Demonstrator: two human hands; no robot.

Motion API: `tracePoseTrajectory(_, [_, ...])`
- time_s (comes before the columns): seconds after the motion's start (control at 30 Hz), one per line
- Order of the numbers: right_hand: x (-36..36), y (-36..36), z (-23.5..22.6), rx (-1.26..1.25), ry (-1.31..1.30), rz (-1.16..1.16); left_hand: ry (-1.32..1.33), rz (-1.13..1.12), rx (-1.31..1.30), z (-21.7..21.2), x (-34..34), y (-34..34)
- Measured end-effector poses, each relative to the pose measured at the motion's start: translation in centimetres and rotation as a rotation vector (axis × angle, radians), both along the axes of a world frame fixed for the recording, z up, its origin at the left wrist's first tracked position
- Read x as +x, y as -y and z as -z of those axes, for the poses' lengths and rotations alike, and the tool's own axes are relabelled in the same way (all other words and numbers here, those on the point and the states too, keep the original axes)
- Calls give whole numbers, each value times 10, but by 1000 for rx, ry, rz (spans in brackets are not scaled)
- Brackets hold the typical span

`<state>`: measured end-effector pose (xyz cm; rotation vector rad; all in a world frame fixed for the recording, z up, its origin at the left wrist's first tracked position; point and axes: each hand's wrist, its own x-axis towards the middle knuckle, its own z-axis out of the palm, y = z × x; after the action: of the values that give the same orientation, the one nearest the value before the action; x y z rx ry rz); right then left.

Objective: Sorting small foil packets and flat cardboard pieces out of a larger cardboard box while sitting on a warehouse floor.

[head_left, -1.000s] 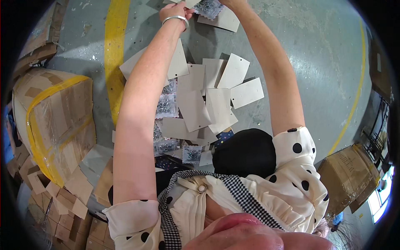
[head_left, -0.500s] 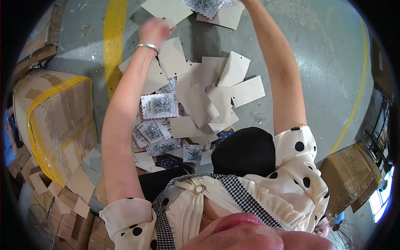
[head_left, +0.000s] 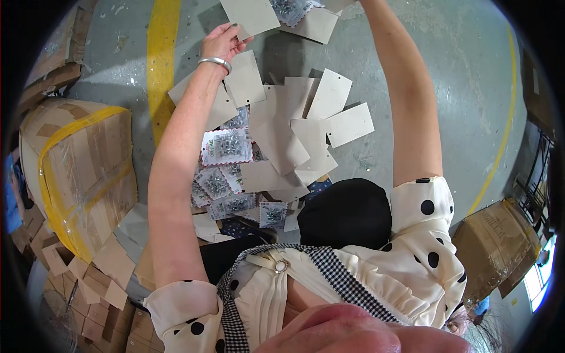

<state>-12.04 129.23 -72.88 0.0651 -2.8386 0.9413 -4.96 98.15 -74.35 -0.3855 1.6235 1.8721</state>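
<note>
Fingers of left hand [head_left: 220, 42] pinch lower corner of grey card [head_left: 250, 15], lifted off pile; half a second ago hand rested lower, empty, on scattered cards [head_left: 294, 126]. Screw packets [head_left: 226, 147] uncovered beneath forearm. Right hand out of frame, grip unknowable; sorting continues, likely.

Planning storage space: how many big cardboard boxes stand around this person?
2: a yellow-taped cardboard box at the person's left and a brown cardboard box at the right. Others may be hidden beyond the rim.
</note>
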Motion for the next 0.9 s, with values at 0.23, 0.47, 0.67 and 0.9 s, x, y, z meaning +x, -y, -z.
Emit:
tracePoseTrajectory(0.23, [22, 31, -27, -394, 302, -143, 19, -179, 355, -4, -6, -1])
tracePoseTrajectory(0.47, [21, 38, -20, -527, 272, -362, -91, -222, 378, 13, -52, -40])
tracePoseTrajectory(0.67, [27, 37, -2, -550, 197, -219, -78, -410, 442, 50, -87, 25])
tracePoseTrajectory(0.9, [35, 24, 33, -622, 268, -73, -132, 251, 123, 11, -11, 156])
